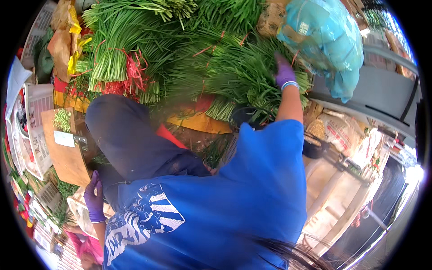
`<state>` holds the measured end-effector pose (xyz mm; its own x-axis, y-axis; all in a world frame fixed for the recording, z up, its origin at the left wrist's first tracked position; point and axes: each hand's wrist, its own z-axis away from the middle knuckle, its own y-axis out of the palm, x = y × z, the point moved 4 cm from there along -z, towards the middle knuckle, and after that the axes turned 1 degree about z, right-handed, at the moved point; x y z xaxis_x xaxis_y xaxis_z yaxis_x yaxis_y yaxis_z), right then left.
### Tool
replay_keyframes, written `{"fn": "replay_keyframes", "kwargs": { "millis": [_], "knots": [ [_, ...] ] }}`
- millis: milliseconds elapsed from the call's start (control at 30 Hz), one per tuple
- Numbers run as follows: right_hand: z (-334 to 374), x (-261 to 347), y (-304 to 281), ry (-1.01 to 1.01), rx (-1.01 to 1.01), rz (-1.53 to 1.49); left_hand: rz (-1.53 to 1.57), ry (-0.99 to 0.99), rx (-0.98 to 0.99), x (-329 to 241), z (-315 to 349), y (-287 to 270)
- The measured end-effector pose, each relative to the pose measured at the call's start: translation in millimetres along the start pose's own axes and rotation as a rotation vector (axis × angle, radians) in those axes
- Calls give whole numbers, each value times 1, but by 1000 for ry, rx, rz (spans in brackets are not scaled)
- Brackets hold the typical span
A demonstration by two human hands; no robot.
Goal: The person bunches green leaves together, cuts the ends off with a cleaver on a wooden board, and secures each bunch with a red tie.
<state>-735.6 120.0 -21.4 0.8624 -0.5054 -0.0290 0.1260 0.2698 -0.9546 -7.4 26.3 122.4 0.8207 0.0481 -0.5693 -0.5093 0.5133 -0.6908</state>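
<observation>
My right hand point(284, 73), in a purple glove, reaches to the far right and rests against a heap of long green garlic chives point(245, 63). Its stretched fingers are partly blurred, and nothing shows gripped in them. In another purple glove, my left hand point(94, 198) is at the lower left beside my thigh, its fingers loosely extended near the bottom edge of a wooden board point(67, 153). No object shows in it. A thick chive bundle point(112, 63) lies at the upper left, tied with red string, with loose red ties point(135, 67) beside its cut ends.
A stuffed teal plastic bag point(326, 42) sits at the upper right, beyond my right hand. Yellow and red sheeting point(198, 121) lies under the chives. White plastic crates point(38, 121) stand at the left. A printed sack point(337, 130) lies at the right. Another person's pink sleeve point(83, 245) shows lower left.
</observation>
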Motion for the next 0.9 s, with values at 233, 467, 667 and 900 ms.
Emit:
{"fn": "replay_keyframes", "kwargs": {
  "millis": [233,467,667,900],
  "knots": [
    [-33,25,44,10,391,250,-130,-36,28,-2,4,11],
    [-10,-47,33,239,290,122,-71,-5,-2,-25,6,19],
    [-53,-1,41,213,390,231,-136,52,-105,-21,42,31],
    [-86,55,23,-318,322,-267,-13,-187,-561,43,49,-33]
  ]
}}
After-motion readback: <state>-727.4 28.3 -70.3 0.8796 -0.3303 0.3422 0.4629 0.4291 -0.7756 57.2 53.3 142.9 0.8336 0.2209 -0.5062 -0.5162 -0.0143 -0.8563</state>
